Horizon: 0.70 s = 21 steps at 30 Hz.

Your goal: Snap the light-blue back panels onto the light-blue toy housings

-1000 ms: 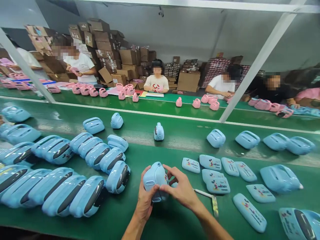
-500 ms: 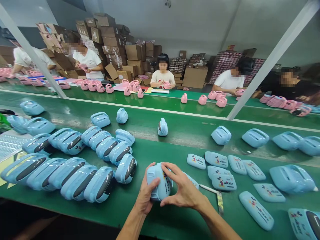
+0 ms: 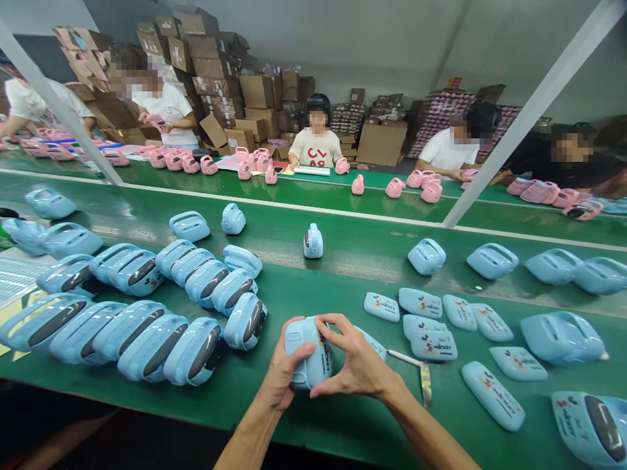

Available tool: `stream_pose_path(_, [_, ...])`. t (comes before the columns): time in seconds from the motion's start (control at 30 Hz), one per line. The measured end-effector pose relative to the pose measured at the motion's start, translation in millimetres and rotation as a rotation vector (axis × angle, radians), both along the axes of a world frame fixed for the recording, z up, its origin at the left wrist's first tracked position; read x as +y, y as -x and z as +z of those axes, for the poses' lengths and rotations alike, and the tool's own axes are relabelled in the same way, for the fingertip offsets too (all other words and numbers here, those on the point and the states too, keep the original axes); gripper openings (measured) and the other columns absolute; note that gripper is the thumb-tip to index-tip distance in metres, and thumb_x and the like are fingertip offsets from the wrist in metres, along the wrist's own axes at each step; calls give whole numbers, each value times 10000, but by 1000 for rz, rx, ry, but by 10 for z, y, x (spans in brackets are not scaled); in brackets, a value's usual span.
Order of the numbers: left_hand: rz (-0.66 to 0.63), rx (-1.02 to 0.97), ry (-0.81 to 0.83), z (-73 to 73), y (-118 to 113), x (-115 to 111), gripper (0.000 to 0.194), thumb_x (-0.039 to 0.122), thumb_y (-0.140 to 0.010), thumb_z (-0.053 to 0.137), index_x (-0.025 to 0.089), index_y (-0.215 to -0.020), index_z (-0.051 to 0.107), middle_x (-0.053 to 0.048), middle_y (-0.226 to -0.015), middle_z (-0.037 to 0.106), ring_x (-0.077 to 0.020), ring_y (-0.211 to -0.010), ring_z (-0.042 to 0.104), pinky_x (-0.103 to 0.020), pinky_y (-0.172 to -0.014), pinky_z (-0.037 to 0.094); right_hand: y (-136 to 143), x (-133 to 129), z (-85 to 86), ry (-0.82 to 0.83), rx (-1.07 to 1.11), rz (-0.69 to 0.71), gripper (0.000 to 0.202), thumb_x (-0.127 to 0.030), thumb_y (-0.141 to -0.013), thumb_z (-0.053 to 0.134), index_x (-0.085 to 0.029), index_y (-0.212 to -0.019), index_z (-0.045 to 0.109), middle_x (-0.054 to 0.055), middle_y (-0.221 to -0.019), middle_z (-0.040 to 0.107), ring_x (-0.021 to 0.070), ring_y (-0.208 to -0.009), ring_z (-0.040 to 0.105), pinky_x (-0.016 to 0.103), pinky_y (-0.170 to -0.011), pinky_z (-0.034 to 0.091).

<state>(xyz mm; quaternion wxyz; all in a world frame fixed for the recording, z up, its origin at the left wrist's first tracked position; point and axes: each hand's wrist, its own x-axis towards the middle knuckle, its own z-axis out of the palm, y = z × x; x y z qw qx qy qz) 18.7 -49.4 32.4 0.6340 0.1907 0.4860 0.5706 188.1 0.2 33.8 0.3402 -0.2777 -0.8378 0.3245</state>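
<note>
Near the front edge of the green table, I hold a light blue plastic housing (image 3: 308, 358) with a cartoon mouse print. My left hand (image 3: 278, 372) grips its left side, with the thumb across the front. On the right side, my right hand (image 3: 360, 362) clasps it between the fingers above and the thumb below. Just behind my right hand lies a printed blue cover (image 3: 372, 343), partly hidden. A thin white tool (image 3: 404, 357) with a yellowish strip at its end rests beside it. More printed covers (image 3: 432, 344) are spread out to the right.
Rows of blue housings with dark windows (image 3: 193, 352) stand on the left. Other blue housings (image 3: 313, 241) sit along the belt behind. Slanting white posts (image 3: 533, 114) rise beyond it. Across the line, several people (image 3: 316, 140) handle pink housings, with stacked cartons (image 3: 210, 65) behind them.
The view has shifted slightly. My hands keep nearly the same grip on the blue housing. Across the line, the middle person's pink housing has moved to the right.
</note>
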Motion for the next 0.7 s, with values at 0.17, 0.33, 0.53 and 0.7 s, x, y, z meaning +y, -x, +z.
stream_pose_path(0.17, [-13,50,66,-12,45,4,734,364,-564,916,226,-1198,573,-41,-981,731,-261,-904,701,-396,-869,535,-9,-3,21,39,-61,-10,1019,-561,-515,928,-244,-1404,544,164,-1332,576,343,-1217,580,483,-1017,507])
stream_pose_path(0.33, [-17,-24,87,-59,67,-6,755,376,-549,925,219,-1208,590,-57,-1030,736,-286,-995,693,-383,-888,537,4,-19,-23,26,-57,10,1085,-583,-533,916,-238,-1465,480,181,-1375,562,358,-1255,559,505,-1045,490])
stream_pose_path(0.53, [-15,-80,83,-6,80,-4,718,361,-553,916,228,-1191,615,-56,-1059,738,-284,-993,697,-374,-858,556,4,-47,-137,-21,15,86,1175,-586,-608,883,-285,-1572,280,172,-1569,392,380,-1449,373,560,-1157,374])
stream_pose_path(0.7, [-24,-60,84,26,92,-3,744,340,-523,935,221,-1183,615,-67,-1083,735,-281,-990,698,-389,-876,553,-11,-19,-137,-35,38,85,1048,-546,-637,882,-315,-1528,381,158,-1520,461,335,-1393,465,500,-1116,439])
